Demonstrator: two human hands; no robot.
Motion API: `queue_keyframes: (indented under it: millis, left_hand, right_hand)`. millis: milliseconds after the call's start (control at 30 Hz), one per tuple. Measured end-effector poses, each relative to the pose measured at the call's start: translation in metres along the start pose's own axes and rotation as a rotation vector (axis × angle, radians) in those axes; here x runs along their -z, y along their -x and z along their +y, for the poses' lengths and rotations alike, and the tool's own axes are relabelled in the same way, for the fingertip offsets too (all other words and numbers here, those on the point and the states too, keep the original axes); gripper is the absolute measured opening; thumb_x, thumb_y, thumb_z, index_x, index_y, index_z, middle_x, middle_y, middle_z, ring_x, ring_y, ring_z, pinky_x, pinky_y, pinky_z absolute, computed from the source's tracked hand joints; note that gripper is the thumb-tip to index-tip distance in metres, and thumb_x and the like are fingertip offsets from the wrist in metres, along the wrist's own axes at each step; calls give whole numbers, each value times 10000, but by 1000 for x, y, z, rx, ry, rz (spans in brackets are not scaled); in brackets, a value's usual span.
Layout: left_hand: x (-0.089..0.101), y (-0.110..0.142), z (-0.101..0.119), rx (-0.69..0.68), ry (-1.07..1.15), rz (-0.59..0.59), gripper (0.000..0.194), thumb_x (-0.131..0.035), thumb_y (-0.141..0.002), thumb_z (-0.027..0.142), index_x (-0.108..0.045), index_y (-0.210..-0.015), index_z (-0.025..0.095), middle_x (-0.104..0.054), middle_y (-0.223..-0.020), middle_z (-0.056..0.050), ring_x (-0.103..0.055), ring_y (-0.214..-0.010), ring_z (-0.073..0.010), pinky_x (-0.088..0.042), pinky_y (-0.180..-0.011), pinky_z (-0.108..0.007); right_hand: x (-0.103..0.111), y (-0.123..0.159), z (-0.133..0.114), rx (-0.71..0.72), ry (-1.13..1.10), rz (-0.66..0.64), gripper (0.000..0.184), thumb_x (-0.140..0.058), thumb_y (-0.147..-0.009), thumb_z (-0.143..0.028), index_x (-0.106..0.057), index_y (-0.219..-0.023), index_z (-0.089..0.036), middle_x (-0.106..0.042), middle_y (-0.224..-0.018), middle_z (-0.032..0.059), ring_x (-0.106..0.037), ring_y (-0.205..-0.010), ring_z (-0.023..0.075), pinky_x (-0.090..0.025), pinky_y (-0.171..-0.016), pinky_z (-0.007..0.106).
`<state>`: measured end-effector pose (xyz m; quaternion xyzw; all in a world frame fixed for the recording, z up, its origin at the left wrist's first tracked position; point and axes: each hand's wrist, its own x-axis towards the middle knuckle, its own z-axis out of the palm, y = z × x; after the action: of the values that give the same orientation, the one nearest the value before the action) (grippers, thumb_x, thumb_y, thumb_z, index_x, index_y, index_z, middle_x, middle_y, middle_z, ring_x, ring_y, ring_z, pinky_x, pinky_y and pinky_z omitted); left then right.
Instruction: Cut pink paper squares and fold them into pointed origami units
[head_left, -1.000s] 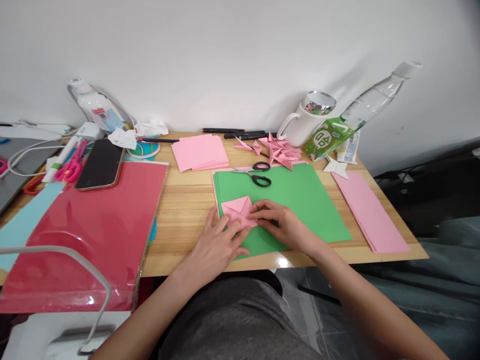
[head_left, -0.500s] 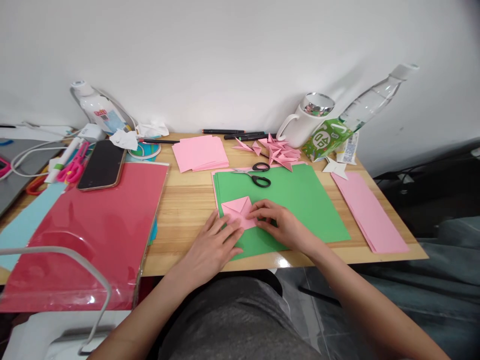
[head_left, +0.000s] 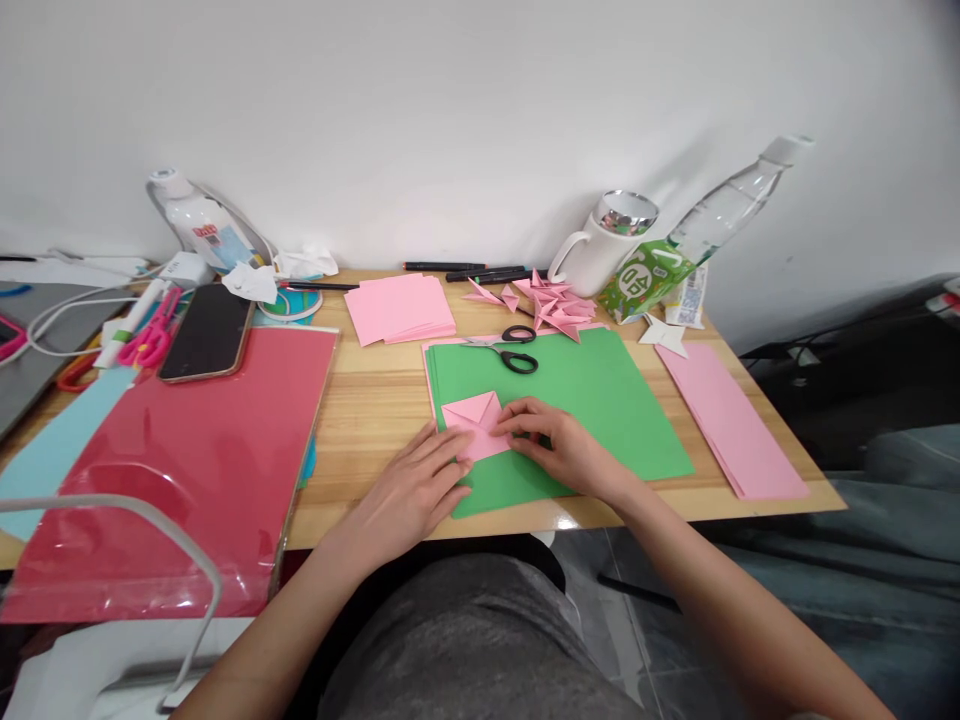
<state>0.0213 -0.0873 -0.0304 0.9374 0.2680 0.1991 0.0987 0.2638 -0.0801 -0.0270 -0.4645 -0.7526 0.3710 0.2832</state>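
Note:
A small square of pink paper (head_left: 484, 415) with crossing creases lies on the green sheets (head_left: 600, 420), its upper part folded like an envelope. My left hand (head_left: 412, 490) is stretched out flat, its fingertips resting on the lower left of the pink paper. At the paper's right side, my right hand (head_left: 559, 445) has thumb and fingers pinched together on its edge. Just above lie black-handled scissors (head_left: 517, 350), partly opened, on the green sheets. Folded pink pieces (head_left: 555, 300) are heaped behind the scissors.
Pink squares (head_left: 401, 308) are stacked at the back, beside several pens (head_left: 487, 272). A white mug (head_left: 604, 240), a green carton (head_left: 645, 280) and a clear bottle (head_left: 731, 210) stand back right. Pink strips (head_left: 731, 420) lie right; a red pack (head_left: 202, 450) and phone (head_left: 210, 330) left.
My left hand has slid slightly left and down, baring more of the pink paper. My right hand stays at the paper's right edge. The view has shifted a little.

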Motion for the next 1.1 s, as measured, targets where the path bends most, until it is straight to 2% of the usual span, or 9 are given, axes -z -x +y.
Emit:
queue_keyframes:
  millis: [133,233,333,433,567,700,867,1000,1100]
  left_hand:
    - [-1,1,1,-2,-59,2,226,-473,-938,236,-627,-1051,115,-611,-1198,-160,-564,-1172,-238,-415,-1062,-469]
    - [-2,1,8,11,-88,-6,228,-484,-931,236,-612,-1077,117,-630,-1152,-143,-560,-1166,-259,-422,-1047,-495]
    - [1,0,17,-5,-55,10,278,-495,-929,267,-576,-1146,114,-652,-1116,-129,-575,-1132,-262,-448,-1028,-485]
    - [3,1,24,-10,9,61,270,-473,-940,243,-560,-1161,115,-632,-1177,-142,-532,-1206,-257,-461,-1030,-461]
    - [-1,6,24,75,-31,63,269,-506,-923,280,-585,-1097,91,-554,-1293,-205,-415,-1324,-312,-458,-1034,-486]
    - [-8,13,21,64,-89,39,328,-498,-928,303,-571,-1158,81,-578,-1283,-184,-441,-1310,-295,-470,-1035,-446]
    - [-11,13,23,40,-155,39,343,-487,-932,288,-588,-1139,34,-585,-1270,-202,-480,-1274,-308,-473,-1033,-437]
    - [-10,12,24,41,-147,47,333,-470,-941,289,-589,-1144,54,-610,-1228,-183,-503,-1251,-296,-474,-1025,-442]
    - [-9,9,23,79,-113,59,302,-461,-945,298,-607,-1094,79,-608,-1207,-185,-559,-1177,-286,-508,-971,-435]
  right_hand:
    - [-5,3,1,2,-6,44,239,-527,-875,-149,-701,-1012,-239,-621,-1078,77,-625,-964,191,-527,-765,316]
    - [-16,7,2,3,61,202,219,-526,-888,-177,-692,-1023,-225,-623,-1070,89,-621,-967,203,-531,-808,353]
    - [-29,10,0,72,187,340,208,-533,-895,-194,-689,-1032,-215,-640,-1054,102,-592,-1001,229,-510,-882,422]
    - [-36,10,-3,162,252,307,231,-515,-906,-166,-683,-1056,-215,-659,-1084,99,-565,-1025,233,-517,-880,439]
    - [-39,9,-7,228,255,280,267,-480,-915,-123,-675,-1079,-201,-670,-1097,101,-571,-1026,223,-541,-863,425]
    - [-44,13,-8,240,304,300,310,-441,-928,-120,-655,-1131,-213,-664,-1125,108,-578,-1083,236,-537,-901,458]
    - [-53,20,-8,231,355,314,318,-458,-929,-137,-607,-1206,-189,-635,-1194,128,-535,-1190,256,-515,-960,481]
    - [-55,23,-5,248,386,317,327,-483,-916,-114,-606,-1213,-172,-623,-1225,132,-483,-1250,267,-503,-982,483]
    - [-55,23,-4,246,387,321,335,-486,-918,-117,-600,-1228,-167,-628,-1233,125,-502,-1231,259,-514,-977,472]
